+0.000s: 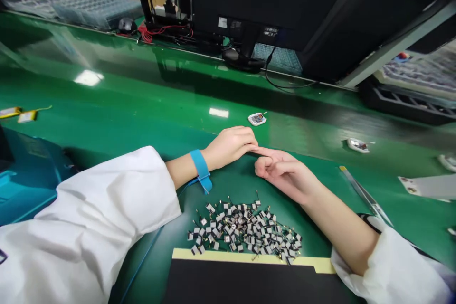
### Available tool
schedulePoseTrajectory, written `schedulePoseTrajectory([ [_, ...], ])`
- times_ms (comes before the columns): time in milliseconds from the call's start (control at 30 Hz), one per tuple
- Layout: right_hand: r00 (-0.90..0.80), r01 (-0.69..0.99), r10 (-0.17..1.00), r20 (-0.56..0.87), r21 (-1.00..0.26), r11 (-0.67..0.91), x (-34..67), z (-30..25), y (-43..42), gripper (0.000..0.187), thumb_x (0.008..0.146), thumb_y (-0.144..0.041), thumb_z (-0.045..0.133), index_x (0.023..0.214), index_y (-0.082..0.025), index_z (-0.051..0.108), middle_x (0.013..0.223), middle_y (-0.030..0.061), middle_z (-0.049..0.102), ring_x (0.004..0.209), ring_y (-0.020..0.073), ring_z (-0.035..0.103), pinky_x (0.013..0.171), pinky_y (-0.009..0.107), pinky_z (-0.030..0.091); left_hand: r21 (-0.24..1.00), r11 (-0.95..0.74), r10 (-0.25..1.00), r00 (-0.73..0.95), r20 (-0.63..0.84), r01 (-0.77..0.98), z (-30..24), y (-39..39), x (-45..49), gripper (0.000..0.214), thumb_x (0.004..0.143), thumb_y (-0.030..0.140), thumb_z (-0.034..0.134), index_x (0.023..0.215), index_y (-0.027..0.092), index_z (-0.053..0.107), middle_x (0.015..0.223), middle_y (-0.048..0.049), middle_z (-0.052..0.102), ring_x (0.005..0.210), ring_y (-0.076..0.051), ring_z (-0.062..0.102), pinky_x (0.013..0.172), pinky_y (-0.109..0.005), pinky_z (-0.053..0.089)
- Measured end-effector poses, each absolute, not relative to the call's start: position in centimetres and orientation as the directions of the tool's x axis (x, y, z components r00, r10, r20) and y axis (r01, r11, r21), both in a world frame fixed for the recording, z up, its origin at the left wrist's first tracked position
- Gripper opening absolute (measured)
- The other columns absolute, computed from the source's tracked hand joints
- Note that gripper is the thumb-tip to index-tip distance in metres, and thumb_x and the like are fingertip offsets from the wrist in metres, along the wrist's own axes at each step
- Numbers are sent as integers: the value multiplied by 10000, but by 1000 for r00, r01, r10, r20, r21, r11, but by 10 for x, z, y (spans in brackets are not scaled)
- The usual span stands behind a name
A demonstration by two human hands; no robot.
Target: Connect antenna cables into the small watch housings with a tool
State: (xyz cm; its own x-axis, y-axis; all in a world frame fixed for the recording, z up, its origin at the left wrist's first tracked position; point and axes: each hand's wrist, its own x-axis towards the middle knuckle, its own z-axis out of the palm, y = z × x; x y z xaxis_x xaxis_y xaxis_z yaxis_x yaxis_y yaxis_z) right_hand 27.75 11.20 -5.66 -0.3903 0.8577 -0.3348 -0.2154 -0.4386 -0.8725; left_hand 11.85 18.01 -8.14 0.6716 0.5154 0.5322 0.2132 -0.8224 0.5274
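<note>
Above the middle of the green mat, my left hand (233, 145) has its fingers bent and closed, touching the outstretched index fingertip of my right hand (287, 171). The other fingers of my right hand are curled in with the thumb. Whatever the fingers may hold is hidden or too small to make out. A blue wrist strap (201, 168) circles my left wrist. Below my hands lies a loose pile of small square grey-and-black parts (245, 228) with short thin leads. Just beyond my hands rests a small white-cased circuit piece (257, 118).
Metal tweezers (366, 194) lie beside my right forearm. Another white-cased piece (357, 145) sits farther right. A black sheet with a yellow edge (242, 280) is at the front. Blue bins (32, 171) and yellow battery packs (26, 116) are left; a monitor stand (245, 50) is behind.
</note>
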Motion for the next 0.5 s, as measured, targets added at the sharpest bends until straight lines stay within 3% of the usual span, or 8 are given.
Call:
schedulePoseTrajectory([
  [100,-378,-187,853,-360,-873,-451,275,-51,112,518,510,-52,472,1002,-133,611,606,4,581,579,97,430,591,209,345,510,-842,477,688,547,178,-83,187,118,240,864,201,416,764,112,615,783,-50,595,749,-120,518,725,-207,393],
  [200,-343,-58,839,-422,-882,-467,282,-49,106,449,596,-105,523,1036,-142,604,670,26,601,615,104,456,618,218,366,592,-790,508,709,489,158,-84,188,118,200,849,177,445,760,126,617,778,-29,598,728,-104,524,706,-188,383],
  [300,-198,39,874,-443,-895,-445,299,-50,95,258,704,-259,591,937,-166,651,746,51,600,667,118,473,653,240,387,699,-695,585,696,417,166,-84,187,118,140,797,210,550,716,131,633,715,-9,595,657,-90,522,634,-177,369],
  [400,51,39,909,-413,-909,-415,324,-50,77,246,641,-431,686,685,-190,668,730,57,564,642,130,452,624,276,391,767,-618,643,672,368,172,-83,188,117,114,730,231,636,674,134,651,656,1,586,581,-75,499,566,-172,349],
  [500,252,26,910,-330,-937,-347,348,-44,53,281,551,-477,747,562,-220,633,678,42,482,618,124,414,588,297,356,779,-585,695,636,336,227,-79,187,115,99,705,200,656,653,116,655,646,-9,587,558,-73,481,557,-178,342],
])
